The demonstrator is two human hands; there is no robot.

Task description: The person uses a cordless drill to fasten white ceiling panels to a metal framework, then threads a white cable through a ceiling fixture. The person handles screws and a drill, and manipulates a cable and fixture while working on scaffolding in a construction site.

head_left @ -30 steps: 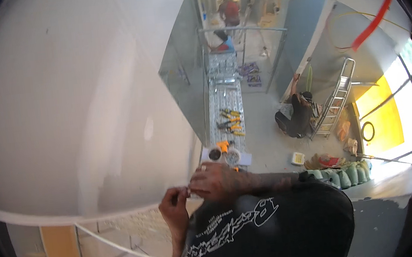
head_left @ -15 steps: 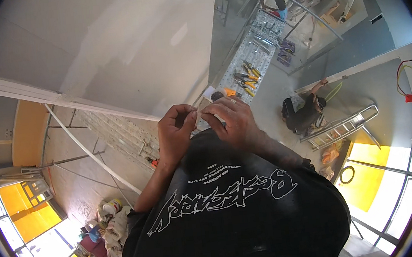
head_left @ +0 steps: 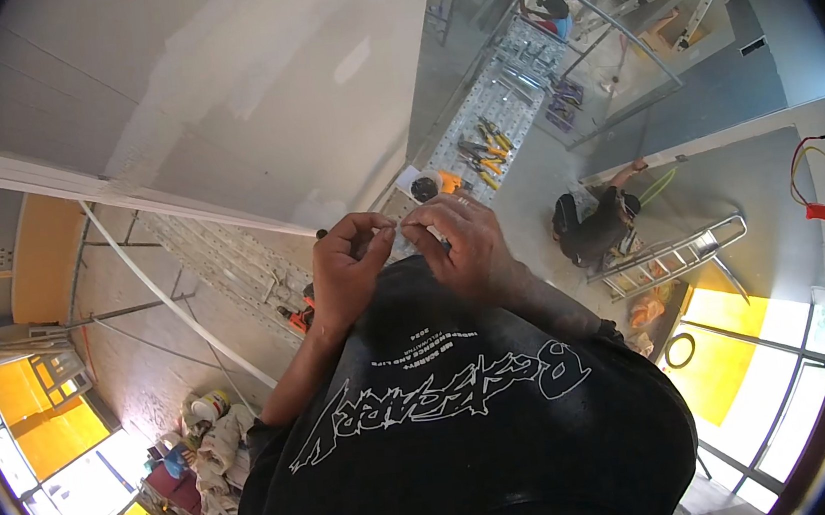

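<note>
In front of my chest, my left hand [head_left: 350,272] is closed, with thumb and forefinger pinched together. Facing it, my right hand [head_left: 467,247] makes a similar pinch, and the two sets of fingertips nearly meet. Whatever lies between them is too small to make out. Just beyond my right hand are a black round object [head_left: 424,189] and an orange item [head_left: 449,182], on the near end of a perforated metal scaffold plank [head_left: 519,95]. Several yellow-and-black hand tools [head_left: 488,153] lie farther along that plank.
A plastered wall panel [head_left: 235,95] rises ahead. Left of it, an orange-red power tool [head_left: 298,316] rests by another plank [head_left: 216,253]. A person [head_left: 592,226] crouches at right near a ladder [head_left: 674,258]; other people work far off. Red-ended wires [head_left: 823,214] hang at far right.
The surroundings have shifted slightly left in view, and more of the black round object shows. Both hands keep their pinch, fingertips close together.
</note>
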